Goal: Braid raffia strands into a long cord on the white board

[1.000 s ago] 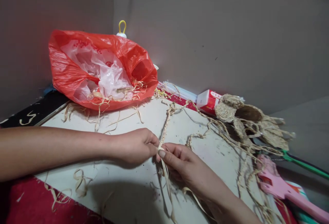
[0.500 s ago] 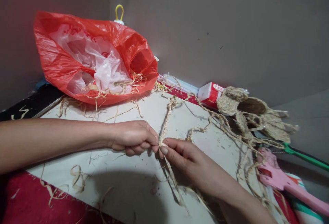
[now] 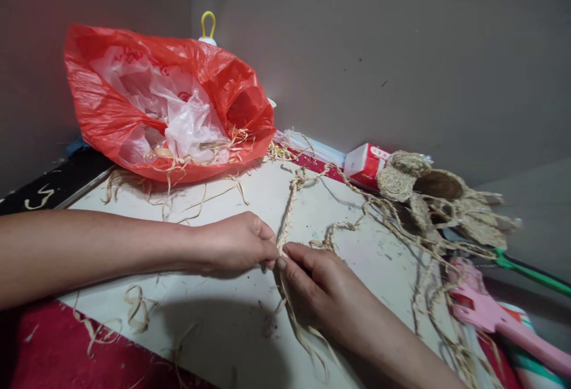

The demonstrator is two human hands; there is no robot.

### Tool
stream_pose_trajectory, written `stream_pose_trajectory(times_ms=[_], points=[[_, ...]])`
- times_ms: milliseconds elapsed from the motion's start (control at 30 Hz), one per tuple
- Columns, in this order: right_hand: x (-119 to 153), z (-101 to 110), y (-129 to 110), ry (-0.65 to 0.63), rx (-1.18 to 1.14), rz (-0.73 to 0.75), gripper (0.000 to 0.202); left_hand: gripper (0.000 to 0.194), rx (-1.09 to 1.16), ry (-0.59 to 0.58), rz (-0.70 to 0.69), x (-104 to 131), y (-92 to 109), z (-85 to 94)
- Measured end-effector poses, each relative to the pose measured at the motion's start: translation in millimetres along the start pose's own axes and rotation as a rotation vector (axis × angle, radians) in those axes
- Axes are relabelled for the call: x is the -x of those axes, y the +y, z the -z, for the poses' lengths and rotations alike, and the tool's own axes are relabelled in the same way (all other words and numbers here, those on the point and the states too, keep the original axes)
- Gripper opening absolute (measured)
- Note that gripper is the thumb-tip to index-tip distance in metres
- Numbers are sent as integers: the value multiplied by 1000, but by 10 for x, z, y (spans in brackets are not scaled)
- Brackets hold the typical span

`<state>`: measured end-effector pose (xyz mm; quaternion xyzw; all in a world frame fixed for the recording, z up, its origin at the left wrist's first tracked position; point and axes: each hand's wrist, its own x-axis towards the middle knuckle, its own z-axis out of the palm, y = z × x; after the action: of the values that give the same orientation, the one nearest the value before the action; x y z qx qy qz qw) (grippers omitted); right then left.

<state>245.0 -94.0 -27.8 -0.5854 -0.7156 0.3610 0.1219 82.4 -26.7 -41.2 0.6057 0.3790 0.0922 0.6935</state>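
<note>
A pale straw braid (image 3: 289, 213) runs from the back of the white board (image 3: 214, 323) down to my fingertips. My left hand (image 3: 245, 241) pinches the braid's working end from the left, its fingers curled closed. From the right, my right hand (image 3: 314, 270) pinches the same spot between thumb and forefinger. Loose flat straw strands (image 3: 297, 323) hang below the pinch toward me. The exact crossing of the strands is hidden by the fingertips. A longer stretch of braided cord (image 3: 375, 200) loops away to the right.
A red plastic bag (image 3: 102, 133) with straw scraps stands at the back left. On the right lie woven straw pieces (image 3: 399, 184), a red-and-white box (image 3: 363, 166) and a pink handled tool (image 3: 486, 311). Loose straw curls (image 3: 137, 308) litter the board, which lies over red cloth (image 3: 66, 353).
My left fingers have closed in tighter at the braid's end, the hand turning slightly. My right hand has shifted slightly, and the hanging strands have swung a little.
</note>
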Motion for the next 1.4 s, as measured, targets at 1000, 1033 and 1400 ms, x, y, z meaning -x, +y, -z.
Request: stream_pose_trajectory(times_ms=[1000,1033,1400], points=[[-39,-37,71,19,-760,-380,32,16,-21,85,-70,73,-62,-76],[-35,-57,48,41,-790,-388,32,17,-22,80,-72,75,-60,-78],[-28,-260,-258,183,-1288,-537,24,16,100,11,-96,84,-104,-54]])
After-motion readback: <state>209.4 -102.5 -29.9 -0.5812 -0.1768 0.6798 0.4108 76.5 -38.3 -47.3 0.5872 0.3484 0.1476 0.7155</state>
